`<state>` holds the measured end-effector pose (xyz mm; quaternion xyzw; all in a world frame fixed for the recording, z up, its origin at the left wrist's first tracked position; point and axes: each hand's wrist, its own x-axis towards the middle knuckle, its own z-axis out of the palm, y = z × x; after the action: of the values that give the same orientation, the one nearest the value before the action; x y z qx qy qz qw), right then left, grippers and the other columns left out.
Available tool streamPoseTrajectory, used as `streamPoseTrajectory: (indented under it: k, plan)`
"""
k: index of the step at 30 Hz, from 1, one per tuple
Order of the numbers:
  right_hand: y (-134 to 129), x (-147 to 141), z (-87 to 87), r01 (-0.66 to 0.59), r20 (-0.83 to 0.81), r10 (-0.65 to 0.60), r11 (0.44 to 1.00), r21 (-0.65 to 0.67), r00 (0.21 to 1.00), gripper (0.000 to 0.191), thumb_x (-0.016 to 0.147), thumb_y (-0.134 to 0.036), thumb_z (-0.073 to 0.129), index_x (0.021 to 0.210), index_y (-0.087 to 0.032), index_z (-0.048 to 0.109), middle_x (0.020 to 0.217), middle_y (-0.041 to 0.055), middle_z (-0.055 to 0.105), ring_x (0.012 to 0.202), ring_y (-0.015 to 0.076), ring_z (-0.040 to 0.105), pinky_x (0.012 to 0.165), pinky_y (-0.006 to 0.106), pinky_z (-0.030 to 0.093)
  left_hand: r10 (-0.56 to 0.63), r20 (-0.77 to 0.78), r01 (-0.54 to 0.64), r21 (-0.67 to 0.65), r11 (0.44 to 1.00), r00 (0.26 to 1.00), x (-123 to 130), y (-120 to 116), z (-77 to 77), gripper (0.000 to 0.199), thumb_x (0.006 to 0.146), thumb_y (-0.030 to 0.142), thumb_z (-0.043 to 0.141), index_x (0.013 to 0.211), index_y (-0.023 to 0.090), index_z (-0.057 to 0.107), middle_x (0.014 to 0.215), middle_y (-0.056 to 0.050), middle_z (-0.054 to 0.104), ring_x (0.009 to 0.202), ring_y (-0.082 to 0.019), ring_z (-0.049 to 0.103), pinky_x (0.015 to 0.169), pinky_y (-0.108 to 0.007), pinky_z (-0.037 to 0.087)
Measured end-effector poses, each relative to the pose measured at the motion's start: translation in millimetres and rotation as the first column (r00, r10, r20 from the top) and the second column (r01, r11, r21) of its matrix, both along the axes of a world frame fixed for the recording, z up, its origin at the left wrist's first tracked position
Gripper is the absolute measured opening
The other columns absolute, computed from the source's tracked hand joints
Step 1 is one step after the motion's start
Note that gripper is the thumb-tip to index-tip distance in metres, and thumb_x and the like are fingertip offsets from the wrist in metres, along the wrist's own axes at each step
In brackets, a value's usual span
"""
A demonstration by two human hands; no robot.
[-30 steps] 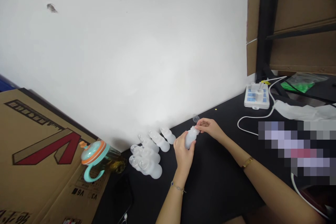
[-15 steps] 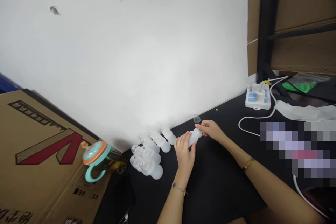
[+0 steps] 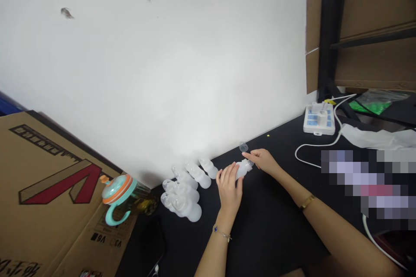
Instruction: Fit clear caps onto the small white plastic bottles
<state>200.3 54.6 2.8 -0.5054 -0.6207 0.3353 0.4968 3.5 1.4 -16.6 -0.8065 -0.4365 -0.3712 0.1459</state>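
Note:
My left hand (image 3: pixel 229 181) is wrapped round a white plastic bottle (image 3: pixel 242 169), which lies tilted with its neck toward the right. At that neck end, my right hand (image 3: pixel 261 160) has its index finger stretched out and its thumb side near the bottle top. Whether the other right-hand fingers grip anything is hidden. Just beyond the index fingertip, a clear plastic cap (image 3: pixel 243 146) rests on the black table. To the left of my left hand stand several similar white bottles (image 3: pixel 186 207) with clear tops, grouped along the wall.
A teapot (image 3: pixel 121 194) with a turquoise lid and handle stands beside a cardboard box (image 3: pixel 58 225) at left. A dark phone (image 3: pixel 151 242) lies in front. At right are a white power strip (image 3: pixel 319 119), its cable and a white sheet (image 3: pixel 377 137). The wall borders the black table (image 3: pixel 266 225).
My right hand's fingers have shifted slightly off the bottle's neck, with the index finger now straighter, and more of the neck shows. My left hand stays on the bottle.

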Motion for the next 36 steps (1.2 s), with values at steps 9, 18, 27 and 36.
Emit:
streamPoseTrajectory:
  k: [9, 18, 27, 36]
  plan:
    - [5.4, -1.2, -7.8, 0.012, -0.122, -0.019, 0.998, -0.059, 0.992, 0.062, 0.081, -0.072, 0.06, 0.047, -0.022, 0.045, 0.037, -0.003, 0.044, 0.039, 0.0114, 0.043, 0.045, 0.025, 0.036, 0.022, 0.053, -0.021, -0.03, 0.999, 0.998, 2.2, -0.4, 1.6, 0.038, 0.097, 0.025, 0.057, 0.135, 0.023, 0.057, 0.13, -0.013, 0.068, 0.12, -0.028, 0.063, 0.11, -0.053, 0.037]
    - [7.1, -7.0, -11.8, -0.235, -0.206, 0.202, 0.961, -0.146, 0.957, 0.048, 0.076, -0.062, 0.074, 0.091, -0.017, 0.074, 0.061, 0.0017, 0.064, 0.05, 0.0132, 0.057, 0.041, 0.022, 0.042, 0.064, 0.072, -0.064, 0.002, 0.998, 0.995, 1.8, -1.0, 4.0, 0.036, 0.096, 0.025, 0.057, 0.132, 0.023, 0.06, 0.129, -0.012, 0.069, 0.118, -0.028, 0.064, 0.112, -0.054, 0.031]
    - [5.4, -5.7, -8.8, -0.316, -0.311, 0.28, 0.946, -0.072, 0.908, 0.045, 0.073, -0.053, 0.08, 0.099, -0.016, 0.073, 0.072, 0.0028, 0.066, 0.063, 0.0151, 0.06, 0.048, 0.023, 0.049, 0.062, 0.345, 0.037, -0.273, 0.961, 0.936, 2.0, -1.0, 9.3, 0.04, 0.087, 0.038, 0.067, 0.124, 0.022, 0.066, 0.122, -0.013, 0.072, 0.11, -0.031, 0.067, 0.105, -0.055, 0.042]
    - [8.1, -5.3, -10.6, -0.367, -0.438, 0.304, 0.928, -0.064, 0.846, 0.06, 0.072, -0.048, 0.083, 0.122, -0.02, 0.065, 0.083, 0.0028, 0.067, 0.077, 0.0191, 0.065, 0.05, 0.023, 0.05, 0.203, 0.841, 0.593, -0.504, 0.628, 0.501, 3.2, 1.4, 21.5, 0.052, 0.082, 0.048, 0.073, 0.121, 0.016, 0.062, 0.098, -0.01, 0.076, 0.088, -0.024, 0.073, 0.077, -0.033, 0.054]
